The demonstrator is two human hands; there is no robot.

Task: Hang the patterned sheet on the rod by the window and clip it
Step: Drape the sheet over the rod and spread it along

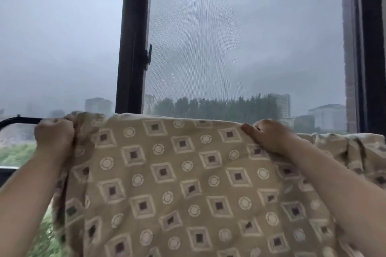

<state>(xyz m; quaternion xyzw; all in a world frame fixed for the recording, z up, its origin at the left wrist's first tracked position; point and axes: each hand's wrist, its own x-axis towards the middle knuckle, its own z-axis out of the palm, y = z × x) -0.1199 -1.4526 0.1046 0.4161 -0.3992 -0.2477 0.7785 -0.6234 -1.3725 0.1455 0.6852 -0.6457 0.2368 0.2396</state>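
Observation:
The patterned sheet (177,177), tan with cream diamonds and circles, hangs spread across the lower half of the view, its top edge draped along the rod. Only the rod's bare black left end (20,120) shows; the rest is hidden under the cloth. My left hand (54,137) grips the bunched left edge of the sheet right beside that bare end. My right hand (271,136) pinches the top edge further right, thumb on the near face. Past it the sheet lies gathered in folds (355,146). No clip is in view.
Right behind the rod is a window with a dark vertical frame post (133,48) carrying a latch (147,56), and a mesh screen pane (240,48) to the right. Trees and buildings show outside. The dark right frame (367,48) borders the view.

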